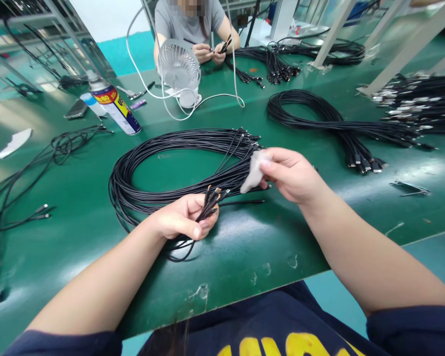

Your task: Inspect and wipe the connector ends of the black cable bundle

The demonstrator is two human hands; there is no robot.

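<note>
My left hand (187, 217) is closed around several black cable ends (208, 203), their connectors pointing up and to the right. Pinched between the thumb and fingers of my right hand (291, 173) is a white cloth (252, 173), crumpled and hanging down to the left. The cloth is apart from the connectors in my left hand. Behind both hands a large coil of black cables (123, 170) lies on the green table (252, 257), its loose ends gathered near my right hand and partly hidden by it.
A spray can (114, 106) and a small white fan (178, 64) stand beyond the coil. More cable bundles (307, 111) lie to the right, loose cables (59, 148) to the left. Bent metal tweezers (410, 188) rest at right. Across the table a person (193, 29) holds cable ends.
</note>
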